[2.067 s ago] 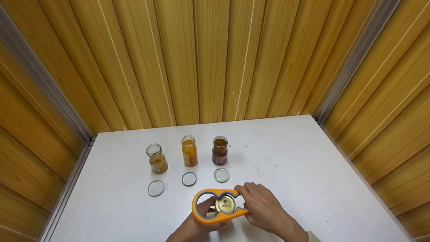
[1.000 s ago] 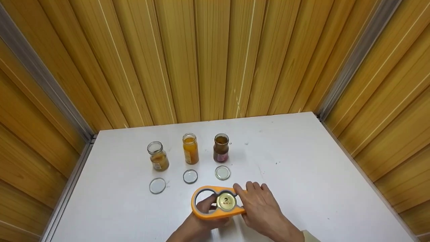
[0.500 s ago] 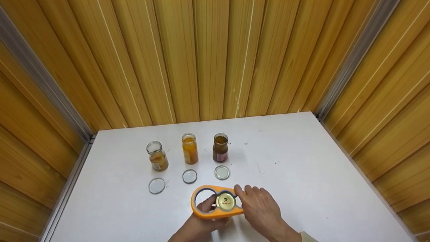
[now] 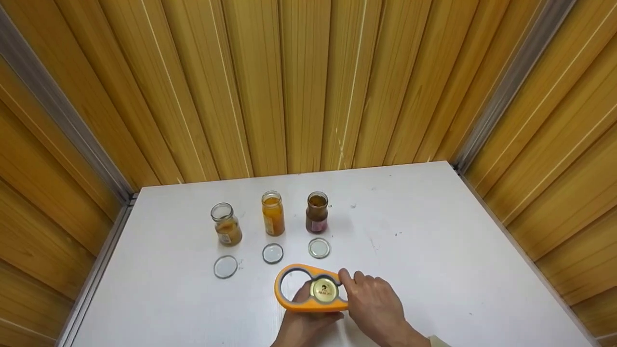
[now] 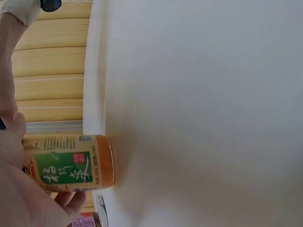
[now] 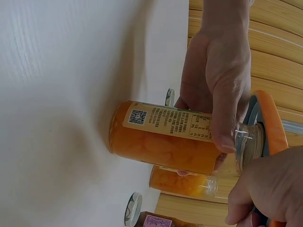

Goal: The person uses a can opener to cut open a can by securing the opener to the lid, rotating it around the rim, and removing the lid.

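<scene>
A glass jar of orange fruit pieces (image 6: pixel 165 146) stands upright on the white table, its green and cream label (image 5: pixel 66 165) showing in the left wrist view. My left hand (image 4: pixel 303 325) grips the jar below its neck. An orange jar opener (image 4: pixel 315 306) with grey lining surrounds the jar's gold lid (image 4: pixel 324 290) in its smaller opening; the larger round opening lies to the left. My right hand (image 4: pixel 377 303) holds the opener's handles at the right end, fingers curled round them. From the head view, the jar's body is hidden under the opener and left hand.
Three lidless jars stand farther back: a pale brown one (image 4: pixel 228 232), an orange one (image 4: pixel 274 219) and a dark one (image 4: pixel 316 219). Before them lie their lids, a left lid (image 4: pixel 225 266), a middle lid (image 4: pixel 273 253) and a right lid (image 4: pixel 319 247). Wood-patterned walls enclose the table.
The opener has closed in snugly on the gold lid since the oldest frame. Over the last half second my left hand and wrist have swung rightward at the jar, while the opener turned slightly.
</scene>
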Tool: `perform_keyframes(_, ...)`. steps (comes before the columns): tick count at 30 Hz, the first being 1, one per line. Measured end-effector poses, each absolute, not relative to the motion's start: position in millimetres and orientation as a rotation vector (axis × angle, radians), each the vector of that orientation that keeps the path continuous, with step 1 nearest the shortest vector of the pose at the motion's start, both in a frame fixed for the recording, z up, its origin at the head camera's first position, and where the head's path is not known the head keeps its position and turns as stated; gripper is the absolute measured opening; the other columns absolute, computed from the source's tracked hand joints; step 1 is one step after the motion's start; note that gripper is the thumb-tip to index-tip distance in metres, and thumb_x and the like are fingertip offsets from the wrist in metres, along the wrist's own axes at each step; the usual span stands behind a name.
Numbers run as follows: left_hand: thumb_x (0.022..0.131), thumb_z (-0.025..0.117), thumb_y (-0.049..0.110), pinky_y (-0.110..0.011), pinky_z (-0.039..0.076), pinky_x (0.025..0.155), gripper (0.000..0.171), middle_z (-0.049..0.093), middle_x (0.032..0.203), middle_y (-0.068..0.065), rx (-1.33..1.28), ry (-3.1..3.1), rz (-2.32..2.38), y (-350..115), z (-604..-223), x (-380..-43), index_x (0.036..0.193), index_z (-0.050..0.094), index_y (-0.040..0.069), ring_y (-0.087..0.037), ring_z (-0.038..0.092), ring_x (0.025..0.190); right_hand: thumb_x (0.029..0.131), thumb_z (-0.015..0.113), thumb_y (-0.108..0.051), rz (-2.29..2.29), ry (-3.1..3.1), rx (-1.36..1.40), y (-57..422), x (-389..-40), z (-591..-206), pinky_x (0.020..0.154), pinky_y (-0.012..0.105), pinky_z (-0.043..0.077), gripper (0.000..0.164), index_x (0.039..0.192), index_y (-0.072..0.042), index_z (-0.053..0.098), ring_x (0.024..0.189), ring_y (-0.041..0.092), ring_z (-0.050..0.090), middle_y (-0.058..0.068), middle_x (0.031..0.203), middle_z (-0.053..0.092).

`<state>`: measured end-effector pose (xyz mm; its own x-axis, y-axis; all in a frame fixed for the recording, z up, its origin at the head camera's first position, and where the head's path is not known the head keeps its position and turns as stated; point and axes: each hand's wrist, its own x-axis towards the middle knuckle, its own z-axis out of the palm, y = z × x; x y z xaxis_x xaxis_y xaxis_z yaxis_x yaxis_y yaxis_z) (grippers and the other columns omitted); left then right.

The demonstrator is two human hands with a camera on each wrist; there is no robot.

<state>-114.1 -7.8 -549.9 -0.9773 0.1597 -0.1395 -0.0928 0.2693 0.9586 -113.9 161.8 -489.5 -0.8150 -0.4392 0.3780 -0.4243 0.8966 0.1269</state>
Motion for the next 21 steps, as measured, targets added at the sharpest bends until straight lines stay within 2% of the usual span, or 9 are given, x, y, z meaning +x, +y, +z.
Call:
perform_keyframes(3,0.054,0.085,0.043,-0.049,0.036,0.099,0.081,0.059,0.115,0.008,-0.060,2.411,1.692,1,-549,-118,0.124,0.052,0.019,-0.014,0.054,0.106,0.067,0.072,-0.008,-0.049,-2.660,0.634,161,-114,-490,0.038,0.025,0.037,0.036,0.099,-0.012,0.056,0.042,0.013,0.045,0.000,0.057,0.047)
perform_keyframes(6,0.056,0.086,0.039,-0.051,0.037,0.097,0.072,0.061,0.110,0.010,-0.120,2.408,1.629,6,-548,-122,0.119,0.055,0.022,-0.011,0.056,0.100,0.069,0.072,-0.010,-0.051,-2.662,0.629,161,-114,-490,0.037,0.025,0.036,0.032,0.097,-0.012,0.056,0.042,0.013,0.044,0.000,0.057,0.047)
perform_keyframes(11,0.065,0.081,0.024,-0.049,0.039,0.095,0.062,0.063,0.106,0.007,-0.216,2.170,1.792,7,-545,-126,0.120,0.055,0.014,-0.012,0.058,0.096,0.072,0.071,-0.012,-0.058,-2.663,0.642,162,-115,-491,0.036,0.024,0.033,0.029,0.097,-0.012,0.057,0.041,0.012,0.042,-0.001,0.057,0.047)
perform_keyframes(16,0.089,0.056,0.029,-0.039,0.043,0.088,0.051,0.059,0.117,-0.009,-0.473,1.224,2.327,6,-540,-126,0.132,0.044,0.004,-0.022,0.054,0.100,0.068,0.071,-0.009,-0.074,-2.658,0.668,164,-116,-491,0.036,0.024,0.032,0.034,0.099,-0.012,0.057,0.041,0.011,0.041,0.000,0.057,0.047)
perform_keyframes(18,0.095,0.046,0.036,-0.036,0.043,0.084,0.051,0.057,0.119,-0.012,-0.525,1.040,2.371,5,-540,-127,0.134,0.041,0.004,-0.024,0.053,0.100,0.068,0.071,-0.009,-0.075,-2.651,0.678,165,-117,-491,0.035,0.024,0.032,0.034,0.099,-0.011,0.057,0.040,0.011,0.041,0.000,0.057,0.046)
perform_keyframes(21,0.095,0.043,0.041,-0.034,0.043,0.080,0.053,0.059,0.116,-0.011,-0.477,1.114,2.333,4,-542,-127,0.133,0.042,0.004,-0.023,0.053,0.096,0.068,0.070,-0.008,-0.075,-2.622,0.690,165,-117,-492,0.035,0.024,0.031,0.032,0.097,-0.011,0.056,0.040,0.011,0.041,-0.001,0.056,0.044)
